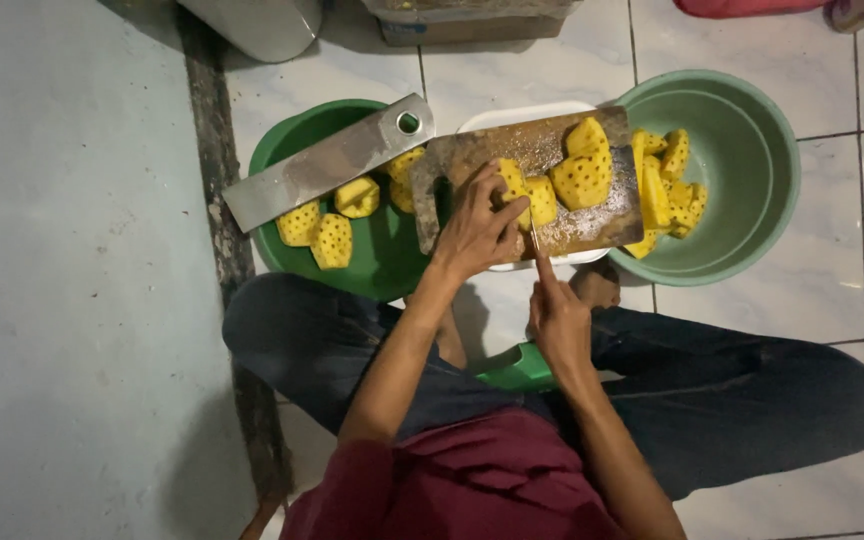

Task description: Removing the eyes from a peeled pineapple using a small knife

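Observation:
A wooden cutting board [577, 225] rests across a white tub and carries several peeled yellow pineapple chunks [582, 175]. My left hand [474, 228] presses down on one pineapple piece [514, 183] near the board's left side. My right hand [557, 318] grips a thin knife [534, 238] whose blade stands against that piece, right beside my left fingers. A large steel cleaver [327, 162] lies across the dark green basin [297, 135] to the left, which holds whole peeled pieces [317, 232]. The pale green basin [752, 150] on the right holds cut slices [667, 190].
I sit on a low green stool [522, 372] on a white tiled floor [812, 310], knees spread around the board. A bare concrete strip [72, 280] runs along the left. A metal container [257, 25] and a box [472, 22] stand at the far edge.

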